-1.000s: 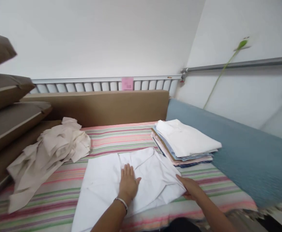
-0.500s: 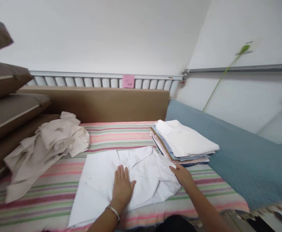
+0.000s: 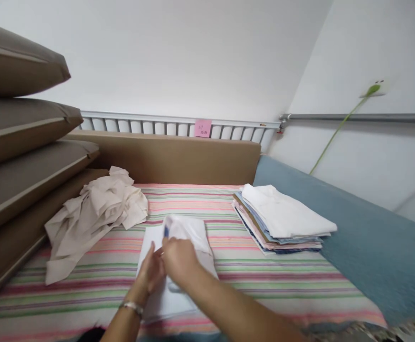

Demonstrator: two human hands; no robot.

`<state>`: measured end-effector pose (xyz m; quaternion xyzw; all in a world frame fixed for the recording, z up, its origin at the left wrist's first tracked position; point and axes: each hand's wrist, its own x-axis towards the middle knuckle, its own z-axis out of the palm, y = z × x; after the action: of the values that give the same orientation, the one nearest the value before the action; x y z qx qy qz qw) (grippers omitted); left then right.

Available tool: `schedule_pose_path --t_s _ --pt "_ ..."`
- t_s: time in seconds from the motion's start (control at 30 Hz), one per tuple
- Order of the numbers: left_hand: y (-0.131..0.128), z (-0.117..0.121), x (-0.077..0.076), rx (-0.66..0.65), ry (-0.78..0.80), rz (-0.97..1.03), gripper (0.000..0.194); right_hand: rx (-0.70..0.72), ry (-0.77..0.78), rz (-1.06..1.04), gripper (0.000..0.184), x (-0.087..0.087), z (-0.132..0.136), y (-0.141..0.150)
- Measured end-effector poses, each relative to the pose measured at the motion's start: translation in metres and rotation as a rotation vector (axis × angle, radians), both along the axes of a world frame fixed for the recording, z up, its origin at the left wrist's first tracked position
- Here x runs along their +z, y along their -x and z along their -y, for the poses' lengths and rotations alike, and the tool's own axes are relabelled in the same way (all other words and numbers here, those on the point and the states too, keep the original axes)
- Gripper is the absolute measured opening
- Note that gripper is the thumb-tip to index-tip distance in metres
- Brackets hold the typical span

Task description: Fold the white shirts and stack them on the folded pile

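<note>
A white shirt lies on the striped cloth in front of me, folded into a narrow shape with part of it turned over on itself. My right hand reaches across and is closed on the turned-over layer; its fingertips are hidden behind the fist. Close against it is my left hand, at the left part of the shirt, with the thumb raised apart from the fingers. The right hand partly covers the left fingertips. A small blue patch shows at the shirt's upper fold, blurred.
A stack of folded clothes, white on top, lies to the right. At the left, a crumpled beige cloth rests beside piled brown cushions. The striped cloth spreads below. Behind stand a brown padded board and a radiator.
The shirt's right part has been folded over to the left, making it narrower. My right hand moved left with it, next to my left hand, which no longer lies flat. The view has shifted slightly.
</note>
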<state>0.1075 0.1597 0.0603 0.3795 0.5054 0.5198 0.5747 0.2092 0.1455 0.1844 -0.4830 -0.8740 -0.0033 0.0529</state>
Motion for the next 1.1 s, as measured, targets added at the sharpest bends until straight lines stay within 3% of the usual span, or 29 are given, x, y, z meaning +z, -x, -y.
schedule_pose_path --t_s 0.1,0.2,0.27,0.4,0.5,0.57,0.73,0.9,1.0,1.1 --pt "0.051 0.016 -0.002 -0.022 0.118 0.099 0.062 0.049 0.109 0.055 0.023 -0.047 0.010 0.048" --pt "0.062 0.022 -0.007 -0.080 0.221 0.104 0.053 0.006 0.170 0.038 0.026 -0.078 0.018 0.061" --pt "0.055 0.018 -0.008 -0.062 0.225 0.059 0.049 -0.010 0.171 0.016 0.027 -0.083 0.020 0.056" --pt "0.042 0.000 0.001 0.050 0.117 0.020 0.046 -0.027 0.169 -0.044 0.027 -0.070 0.021 0.043" --pt "0.047 -0.006 0.002 0.111 0.032 0.023 0.042 0.009 0.145 -0.150 0.026 -0.067 0.025 0.040" --pt "0.054 -0.001 -0.005 0.159 0.025 0.004 0.039 0.052 0.153 -0.230 0.026 -0.072 0.031 0.034" --pt "0.064 0.017 -0.040 0.229 0.131 -0.057 0.035 -0.025 0.240 -0.549 0.031 -0.100 0.034 -0.025" --pt "0.065 0.011 -0.052 0.289 0.153 -0.187 0.035 -0.416 0.217 -0.841 0.030 -0.129 0.003 -0.115" --pt "0.067 0.012 -0.050 0.366 0.128 -0.304 0.039 -0.645 0.377 -0.956 0.031 -0.142 -0.013 -0.141" --pt "0.071 0.030 -0.049 0.463 0.094 -0.422 0.052 -0.721 0.649 -1.119 0.032 -0.149 -0.026 -0.141"
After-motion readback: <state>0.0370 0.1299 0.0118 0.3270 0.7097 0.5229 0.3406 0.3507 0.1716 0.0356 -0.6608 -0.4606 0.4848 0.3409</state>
